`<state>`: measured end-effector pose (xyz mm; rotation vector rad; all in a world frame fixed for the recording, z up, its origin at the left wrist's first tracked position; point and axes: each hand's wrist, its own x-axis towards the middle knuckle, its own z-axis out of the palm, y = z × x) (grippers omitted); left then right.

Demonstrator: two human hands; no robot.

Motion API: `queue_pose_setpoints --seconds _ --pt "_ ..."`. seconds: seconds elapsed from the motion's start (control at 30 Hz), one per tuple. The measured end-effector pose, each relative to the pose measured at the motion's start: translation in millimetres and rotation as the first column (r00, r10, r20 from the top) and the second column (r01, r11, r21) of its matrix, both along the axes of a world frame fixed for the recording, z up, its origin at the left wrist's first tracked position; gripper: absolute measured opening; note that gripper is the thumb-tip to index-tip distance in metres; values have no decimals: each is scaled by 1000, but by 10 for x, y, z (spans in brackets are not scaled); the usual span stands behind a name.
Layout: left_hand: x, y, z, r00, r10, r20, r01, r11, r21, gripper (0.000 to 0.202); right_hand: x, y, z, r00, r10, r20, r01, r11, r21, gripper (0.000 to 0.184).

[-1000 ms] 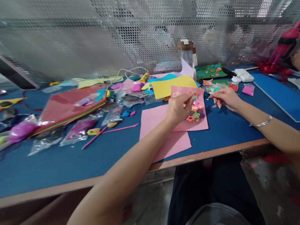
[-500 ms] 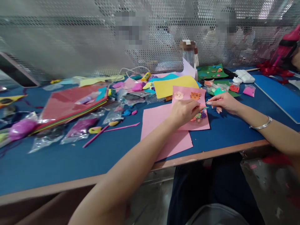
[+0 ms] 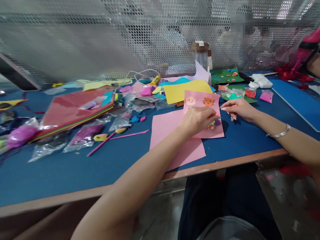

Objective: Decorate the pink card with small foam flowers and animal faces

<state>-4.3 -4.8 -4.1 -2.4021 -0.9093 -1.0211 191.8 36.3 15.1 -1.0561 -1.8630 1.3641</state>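
Left hand (image 3: 200, 120) moved nearer right hand (image 3: 241, 109), both grips narrow, contents unclear, pink card (image 3: 218, 133) beneath left

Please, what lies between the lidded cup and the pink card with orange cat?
In the head view, a lilac sheet, then a yellow sheet.

Occlusion and crop losses

Left hand (image 3: 198, 120) hides part of pink rectangular paper sheet (image 3: 199, 102) and small multicoloured flower-shaped pieces (image 3: 217, 122). Contents of right hand's (image 3: 238, 110) pinch: too small to identify. Pink plastic bottle (image 3: 306, 46): cropped, right edge. Shapes behind grey perforated metal panel (image 3: 82, 50): blurred.
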Motion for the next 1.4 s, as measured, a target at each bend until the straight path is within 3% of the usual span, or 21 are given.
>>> queue_pose_setpoints --seconds 0.17,0.37,0.8,1.0,1.17,1.4 --pt "9 18 -7 996 47 -81 -47 999 -7 27 0 -12 0 999 -23 -30 24 999 29 28" --pt "-7 15 -7 999 -7 -52 1 995 -100 23 -3 -36 9 1000 6 -17 -5 999 36 32" --pt "0 7 -4 988 -24 -152 13 997 -75 28 -21 -3 -15 1000 -28 -1 28 999 -19 21" --pt "19 10 -13 994 -41 -104 36 998 -51 24 -16 10 -36 1000 -4 -12 4 999 -33 19" --pt "12 -9 18 995 -77 -65 69 991 -111 23 -3 7 -39 1000 14 -21 -14 1000 28 25" --pt "27 1 4 993 -33 -115 24 997 -72 24 3 -22 -18 999 39 27 -41 995 93 32"
